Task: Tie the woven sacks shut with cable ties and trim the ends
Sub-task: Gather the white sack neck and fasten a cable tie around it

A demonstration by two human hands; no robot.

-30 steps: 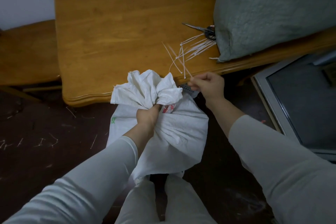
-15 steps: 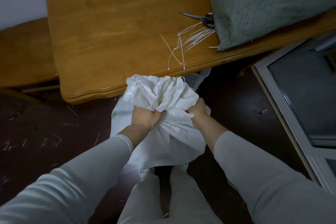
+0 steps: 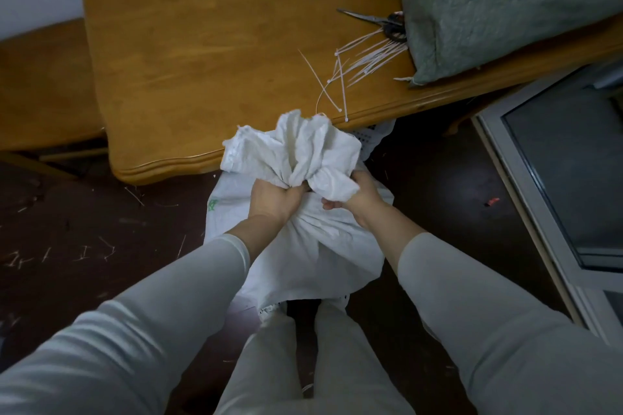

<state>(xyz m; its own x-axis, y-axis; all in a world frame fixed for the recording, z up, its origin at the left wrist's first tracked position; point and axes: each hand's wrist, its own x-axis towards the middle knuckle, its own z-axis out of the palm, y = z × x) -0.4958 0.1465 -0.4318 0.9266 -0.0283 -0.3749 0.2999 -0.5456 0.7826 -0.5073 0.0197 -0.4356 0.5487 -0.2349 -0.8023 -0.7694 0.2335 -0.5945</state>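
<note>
A white woven sack (image 3: 313,246) stands on the floor between my legs, its mouth gathered into a ruffled bunch (image 3: 296,152). My left hand (image 3: 274,199) is clenched around the neck of the sack from the left. From the right, my right hand (image 3: 357,197) grips the same neck, partly hidden under the folds. Loose white cable ties (image 3: 360,61) lie on the wooden table (image 3: 202,44) near its front edge. Scissors (image 3: 377,22) lie behind the ties, their handles against a grey-green sack (image 3: 505,0).
The grey-green sack lies on the table's right end. A grey framed panel (image 3: 556,178) leans at the right. Trimmed tie ends (image 3: 64,256) litter the dark floor at the left. A wooden bench (image 3: 40,84) stands left of the table.
My right hand came down from the table edge and closed on the sack's neck beside my left hand. The gathered mouth has been bunched tighter.
</note>
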